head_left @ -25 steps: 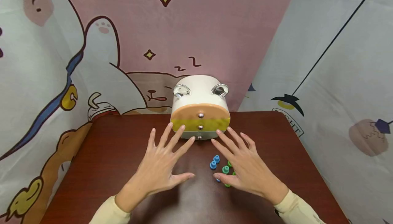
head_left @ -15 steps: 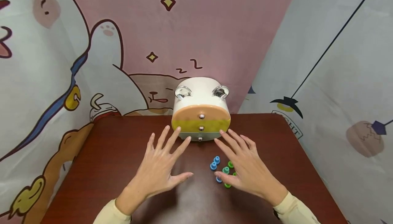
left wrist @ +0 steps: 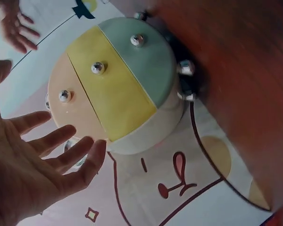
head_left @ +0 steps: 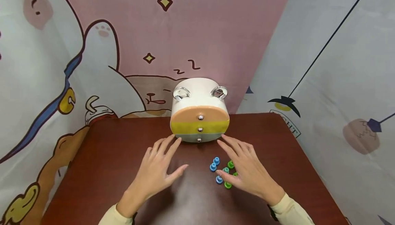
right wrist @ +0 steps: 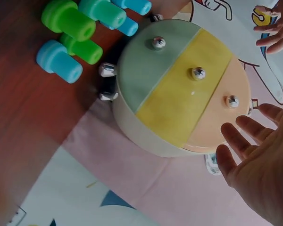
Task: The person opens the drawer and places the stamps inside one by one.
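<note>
A small round-fronted drawer box (head_left: 200,94) with a white body stands at the back of the table. Its front has an orange drawer (head_left: 186,115), a yellow drawer (head_left: 185,128) and a grey-green drawer (head_left: 188,138), each with a silver knob, all closed. My left hand (head_left: 155,170) hovers in front of the box's left side, fingers spread and holding nothing. On the other side my right hand (head_left: 247,170) is likewise extended and holds nothing. Blue pegs (head_left: 213,167), green pegs (head_left: 227,185) and a teal peg (head_left: 226,170) lie beside the right hand, which partly hides some.
The brown table (head_left: 102,170) reaches back to a cartoon-printed cloth (head_left: 231,29). Two silver rings (head_left: 181,93) stick up from the top of the box. In the right wrist view, silver feet (right wrist: 108,69) show under it.
Both hands have drawn slightly back toward the person, the left more clearly, with its fingers closer together and a little more bent. The box and pegs stay put while the head view shifts slightly.
</note>
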{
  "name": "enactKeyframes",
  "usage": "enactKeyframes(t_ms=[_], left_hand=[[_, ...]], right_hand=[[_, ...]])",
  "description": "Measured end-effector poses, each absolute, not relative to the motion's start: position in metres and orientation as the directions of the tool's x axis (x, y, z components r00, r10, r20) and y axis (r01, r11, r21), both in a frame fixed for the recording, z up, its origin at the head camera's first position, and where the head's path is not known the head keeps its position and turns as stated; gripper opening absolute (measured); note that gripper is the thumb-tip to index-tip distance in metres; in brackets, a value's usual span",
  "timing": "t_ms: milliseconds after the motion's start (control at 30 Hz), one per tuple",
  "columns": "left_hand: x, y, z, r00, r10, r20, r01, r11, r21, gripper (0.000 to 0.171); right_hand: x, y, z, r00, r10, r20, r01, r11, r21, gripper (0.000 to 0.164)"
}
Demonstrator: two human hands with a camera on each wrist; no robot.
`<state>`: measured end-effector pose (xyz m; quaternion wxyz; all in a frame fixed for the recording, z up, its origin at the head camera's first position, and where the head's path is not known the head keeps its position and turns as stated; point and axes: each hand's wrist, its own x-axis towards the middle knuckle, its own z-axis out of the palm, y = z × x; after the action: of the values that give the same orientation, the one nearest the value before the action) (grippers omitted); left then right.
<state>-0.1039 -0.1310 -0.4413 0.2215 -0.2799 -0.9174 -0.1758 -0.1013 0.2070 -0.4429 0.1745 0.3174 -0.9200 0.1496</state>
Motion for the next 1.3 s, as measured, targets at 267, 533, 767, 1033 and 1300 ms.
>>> enactKeyframes(t_ms=[267, 533, 767, 1033, 1300], left_hand=[[-0.102, -0.129, -0.447, -0.814, 0.369, 0.449, 0.549, 0.743, 0.384, 0.076], [-0.108, -0.115, -0.459, -0.827, 0.337, 0.451, 0.546, 0.676, 0.496, 0.065], [-0.115, -0.105, -0.462, -0.842, 0.326, 0.430, 0.534, 0.618, 0.577, 0.059], [-0.123, -0.093, -0.469, -0.871, 0.285, 0.400, 0.491, 0.515, 0.703, 0.048], [-0.136, -0.079, -0.474, -0.896, 0.228, 0.380, 0.431, 0.251, 0.867, 0.031]], right_hand=[[-0.101, 0.204, -0.459, -0.763, -0.499, 0.411, -0.612, 0.764, -0.207, 0.097], [-0.103, 0.216, -0.472, -0.814, -0.460, 0.356, -0.556, 0.794, -0.245, 0.092], [-0.103, 0.226, -0.481, -0.843, -0.419, 0.338, -0.516, 0.808, -0.285, 0.086], [-0.100, 0.237, -0.493, -0.886, -0.359, 0.293, -0.451, 0.816, -0.363, 0.073], [-0.101, 0.245, -0.503, -0.906, -0.322, 0.273, -0.411, 0.822, -0.395, 0.070]])
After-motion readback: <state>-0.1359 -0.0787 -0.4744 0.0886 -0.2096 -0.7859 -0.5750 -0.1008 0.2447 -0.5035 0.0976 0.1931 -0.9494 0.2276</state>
